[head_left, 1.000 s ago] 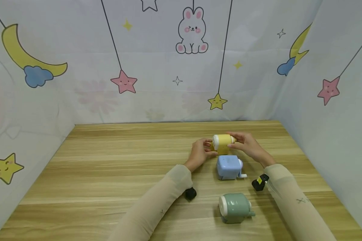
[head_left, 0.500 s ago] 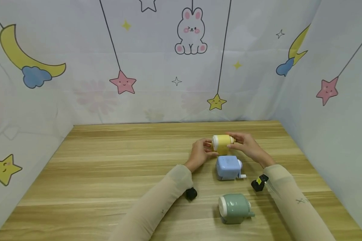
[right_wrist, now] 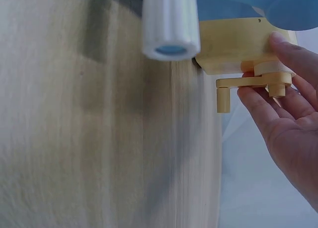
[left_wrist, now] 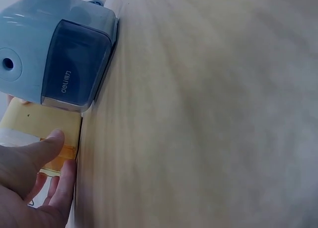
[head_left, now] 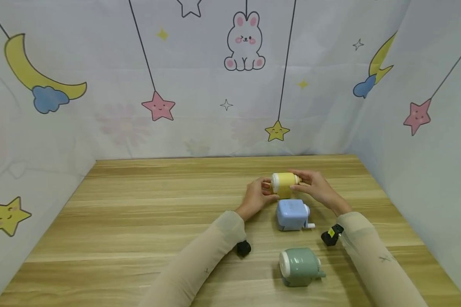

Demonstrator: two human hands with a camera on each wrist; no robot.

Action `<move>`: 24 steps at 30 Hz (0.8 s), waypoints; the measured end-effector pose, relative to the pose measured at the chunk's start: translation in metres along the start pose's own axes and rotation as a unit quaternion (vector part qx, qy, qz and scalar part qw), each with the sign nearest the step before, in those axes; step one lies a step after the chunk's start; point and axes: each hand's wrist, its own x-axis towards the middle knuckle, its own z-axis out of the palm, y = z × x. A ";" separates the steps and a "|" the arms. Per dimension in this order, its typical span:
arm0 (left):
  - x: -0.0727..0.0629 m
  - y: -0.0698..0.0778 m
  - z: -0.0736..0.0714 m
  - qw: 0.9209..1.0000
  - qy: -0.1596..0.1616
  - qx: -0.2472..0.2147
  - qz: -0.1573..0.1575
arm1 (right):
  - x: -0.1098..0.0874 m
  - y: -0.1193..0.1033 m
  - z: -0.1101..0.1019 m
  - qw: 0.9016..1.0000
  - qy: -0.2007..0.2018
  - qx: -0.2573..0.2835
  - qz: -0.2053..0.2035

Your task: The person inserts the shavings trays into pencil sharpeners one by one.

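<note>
A yellow crank pencil sharpener (head_left: 285, 182) stands toward the back right of the table, between both hands. My left hand (head_left: 256, 194) grips its left end, thumb and fingertips at the amber see-through drawer (left_wrist: 62, 152) low on the body. At the crank end, my right hand (head_left: 314, 184) holds the sharpener, its thumb (right_wrist: 285, 41) on the body and its fingers behind the crank (right_wrist: 243, 82). A blue pencil sharpener (head_left: 292, 214) stands just in front, its crank to the right. In the left wrist view, its dark drawer (left_wrist: 77, 64) faces the camera.
Nearer the front stands a green pencil sharpener (head_left: 300, 266), between the forearms. The wooden table (head_left: 138, 213) ends at a patterned cloth wall (head_left: 199, 136) at the back, with more cloth at both sides. Black wrist cameras hang below both sleeves.
</note>
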 end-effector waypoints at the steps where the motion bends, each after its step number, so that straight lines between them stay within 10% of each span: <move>1: 0.000 0.000 0.000 1.000 0.000 0.003 0.003 | 0.000 0.000 0.000 1.000 0.001 -0.002 0.000; 24: -0.005 -0.004 -0.018 0.997 0.021 0.059 0.034 | 0.011 0.010 0.009 0.999 0.022 0.033 -0.016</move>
